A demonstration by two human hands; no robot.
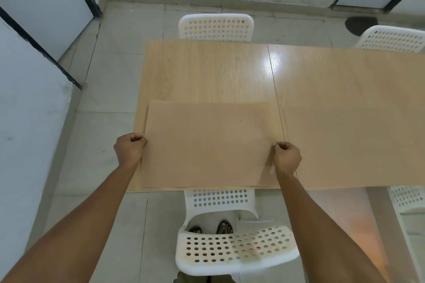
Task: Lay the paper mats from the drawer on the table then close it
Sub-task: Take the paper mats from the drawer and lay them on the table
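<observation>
A tan paper mat [207, 145] lies at the near left corner of the light wooden table [218, 71]; more sheet edges show under its left and near sides, so it looks like a small stack. My left hand [130, 148] pinches its left edge with curled fingers. My right hand [286, 156] pinches its right edge the same way. Another paper mat [354, 145] lies flat on the table to the right, apart from both hands. The drawer is out of view.
A white perforated chair [234, 250] stands between me and the table's near edge. Another white chair [216, 27] is tucked at the far side, and a third [391, 38] at the far right. White panels line the left; tiled floor surrounds the table.
</observation>
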